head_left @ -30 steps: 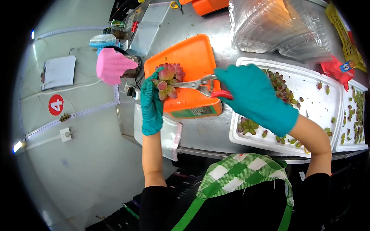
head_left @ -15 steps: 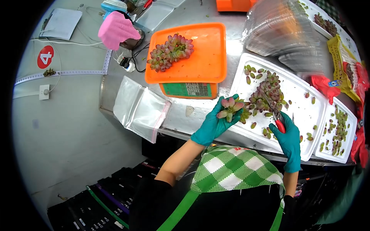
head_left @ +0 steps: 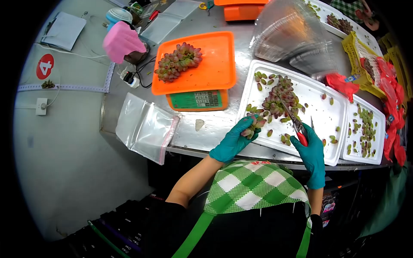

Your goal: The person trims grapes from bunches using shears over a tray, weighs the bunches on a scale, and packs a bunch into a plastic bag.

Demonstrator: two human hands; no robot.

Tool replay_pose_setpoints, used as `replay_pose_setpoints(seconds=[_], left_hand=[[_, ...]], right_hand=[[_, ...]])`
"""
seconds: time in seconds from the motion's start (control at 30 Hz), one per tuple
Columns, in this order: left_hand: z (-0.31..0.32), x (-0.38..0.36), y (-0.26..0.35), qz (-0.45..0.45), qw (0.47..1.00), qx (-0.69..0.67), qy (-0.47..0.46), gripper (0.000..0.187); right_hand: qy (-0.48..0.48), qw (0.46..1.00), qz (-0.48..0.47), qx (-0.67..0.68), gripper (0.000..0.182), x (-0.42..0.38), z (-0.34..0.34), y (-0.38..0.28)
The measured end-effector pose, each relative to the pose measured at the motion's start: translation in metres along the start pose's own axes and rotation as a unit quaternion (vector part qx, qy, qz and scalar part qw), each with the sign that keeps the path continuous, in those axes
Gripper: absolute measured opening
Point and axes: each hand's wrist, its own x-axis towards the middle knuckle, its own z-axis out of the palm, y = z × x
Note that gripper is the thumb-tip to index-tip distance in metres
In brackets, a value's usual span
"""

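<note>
My left hand [head_left: 233, 138], in a teal glove, grips a pink-green succulent rosette [head_left: 254, 125] at the left rim of the white tray [head_left: 318, 148]. Red-handled snips [head_left: 297, 125] are in my gloved right hand [head_left: 312, 154], their long metal blades pointing up and left over the tray. The tips lie beside a clump of succulents [head_left: 280, 95] in the middle of the tray. Loose plump leaves [head_left: 285, 139] are scattered around the clump. A thin pointed metal piece [head_left: 312, 122] shows just behind my right hand.
Left of the tray, an orange scale [head_left: 217, 64] carries another succulent cluster [head_left: 178, 62]. Clear plastic bags [head_left: 144, 124] lie at the table's front edge. A smaller white tray [head_left: 374, 159] of leaves, stacked clear plastic containers [head_left: 288, 34] and a yellow basket [head_left: 355, 56] stand right. Another person [head_left: 350, 8] is far right.
My left hand has tilted the rosette, which faced up before and now shows side-on. The snips' blades show longer over the tray. The whole view has shifted, moving the scene left.
</note>
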Motion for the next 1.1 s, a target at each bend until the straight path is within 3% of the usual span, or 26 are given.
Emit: replay_pose_setpoints(seconds=[0.17,0.23,0.27,0.3,0.37,0.4,0.43,0.5,0.57,0.6,0.63,0.67,0.73,0.77,0.87,0.97,1.0,1.1], left_hand=[[-0.007,0.008,-0.012,0.063,0.995,0.076,0.03,0.015],[-0.01,0.017,-0.017,0.099,0.967,0.211,0.106,0.017],[-0.015,0.022,-0.019,0.119,0.947,0.282,0.096,0.026],[-0.026,0.034,-0.027,0.195,0.909,0.359,0.079,0.029],[-0.044,0.059,-0.044,0.348,0.792,0.499,0.056,0.035],[-0.036,0.057,-0.041,0.275,0.839,0.466,0.062,0.042],[-0.026,0.057,-0.038,0.219,0.842,0.487,0.08,0.043],[0.0,0.052,-0.034,0.188,0.857,0.475,0.061,0.042],[0.002,0.058,-0.033,0.274,0.729,0.627,0.025,0.038],[-0.024,0.076,-0.038,0.304,0.659,0.687,-0.007,0.035],[-0.02,0.076,-0.033,0.261,0.617,0.738,-0.083,0.035],[-0.038,0.079,-0.049,0.291,0.721,0.624,-0.078,0.035],[-0.031,0.06,-0.052,0.421,0.595,0.684,-0.024,0.035],[-0.033,0.056,-0.049,0.376,0.602,0.704,-0.037,0.034],[-0.006,0.03,-0.031,0.261,0.62,0.737,-0.062,0.032],[-0.007,0.016,-0.021,0.396,0.474,0.786,-0.028,0.04],[-0.002,0.006,-0.016,0.376,0.522,0.766,-0.01,0.04],[-0.016,-0.006,-0.014,0.413,0.53,0.74,0.035,0.043]], right_hand=[[0.028,0.998,-0.041,-0.041,0.058,-0.008,-0.004,0.005],[0.034,0.996,-0.032,-0.073,0.057,-0.012,-0.005,-0.002],[0.022,0.997,-0.017,-0.066,0.056,-0.013,-0.005,-0.003],[0.01,0.999,-0.002,-0.038,0.055,-0.013,-0.003,-0.003],[0.009,1.0,-0.024,-0.01,0.056,-0.011,0.006,0.004],[-0.018,1.0,-0.012,0.012,0.057,-0.008,0.009,0.003],[-0.033,0.998,-0.011,0.044,0.06,-0.005,0.013,0.0],[-0.064,0.996,0.0,0.061,0.064,-0.002,0.013,-0.022],[-0.138,0.985,-0.015,0.104,0.064,0.006,0.013,-0.046],[-0.177,0.965,-0.004,0.194,0.063,0.012,0.022,-0.051],[-0.215,0.935,0.008,0.283,0.062,0.019,0.03,-0.056],[-0.249,0.919,0.029,0.304,0.063,0.024,0.032,-0.072],[-0.306,0.892,0.034,0.332,0.057,0.036,0.047,-0.093],[-0.343,0.877,0.051,0.332,0.055,0.043,0.051,-0.106],[-0.358,0.893,0.049,0.269,0.055,0.07,0.083,-0.126],[-0.312,0.937,-0.064,0.142,0.057,0.108,0.121,-0.131],[-0.287,0.95,-0.084,0.089,0.059,0.113,0.122,-0.142],[-0.227,0.964,-0.129,-0.055,0.063,0.125,0.124,-0.169]])
